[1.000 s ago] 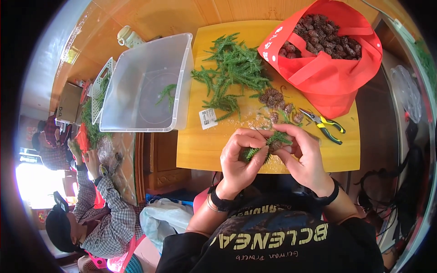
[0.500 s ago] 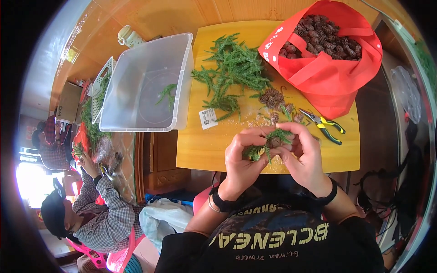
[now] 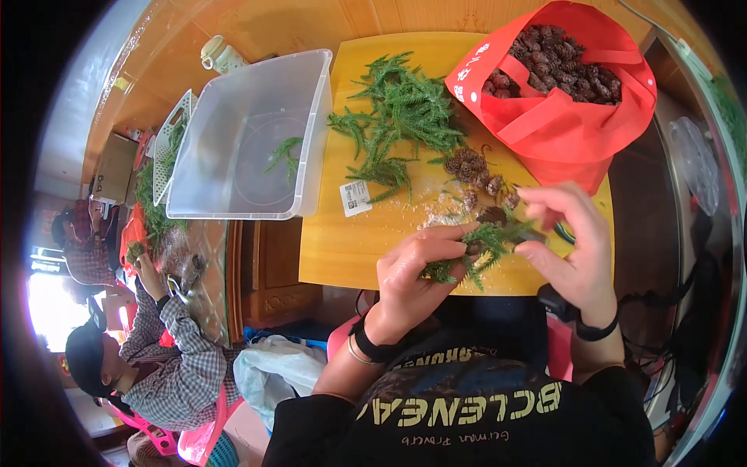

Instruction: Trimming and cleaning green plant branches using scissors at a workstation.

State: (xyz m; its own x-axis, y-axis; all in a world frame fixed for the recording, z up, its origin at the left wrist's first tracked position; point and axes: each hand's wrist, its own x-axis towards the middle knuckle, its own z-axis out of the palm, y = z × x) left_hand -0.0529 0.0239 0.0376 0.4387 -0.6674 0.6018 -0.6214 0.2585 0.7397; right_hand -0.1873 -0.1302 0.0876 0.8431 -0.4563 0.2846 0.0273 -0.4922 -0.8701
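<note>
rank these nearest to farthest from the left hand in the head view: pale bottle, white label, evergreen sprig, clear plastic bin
1. evergreen sprig: in the left hand's grip
2. white label: ahead and to the left
3. clear plastic bin: farther left, past the label
4. pale bottle: far left, behind the bin

L hand grip (image 3: 416,268) pinches a green conifer sprig (image 3: 490,243); R hand grip (image 3: 574,237), fingers apart, sits just beside sprig's R end, contact unclear. Yellow desk (image 3: 342,249) has loose pinecones (image 3: 467,165), pile of conifer twigs (image 3: 408,117), white label (image 3: 355,199). Back R: red tote (image 3: 545,134) w/ lots of pinecones. L: clear plastic bin (image 3: 233,215), 1 sm. twig (image 3: 287,154) in it.
</note>
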